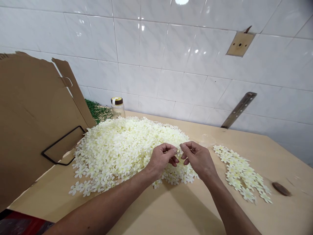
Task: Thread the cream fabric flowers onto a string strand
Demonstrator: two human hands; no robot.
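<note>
A large heap of pale cream artificial flowers [119,147] covers the left and middle of the table. Over its right edge, my left hand [165,156] is closed in a pinch, with thumb and forefinger together. Facing it, my right hand [192,155] also pinches, its fingertips a small gap away from the left ones. Whatever lies between the fingers is too small to make out against the flowers. To the right of my right hand, a smaller strip of flowers [242,173] lies on the wooden table [151,209].
A cardboard box [31,111] stands at the left, near a black wire frame [46,153]. Behind the heap are a lidded jar [118,107] and green netting [99,111]. A metal strip [238,111] leans on the tiled wall. A dark oval object [281,188] lies far right.
</note>
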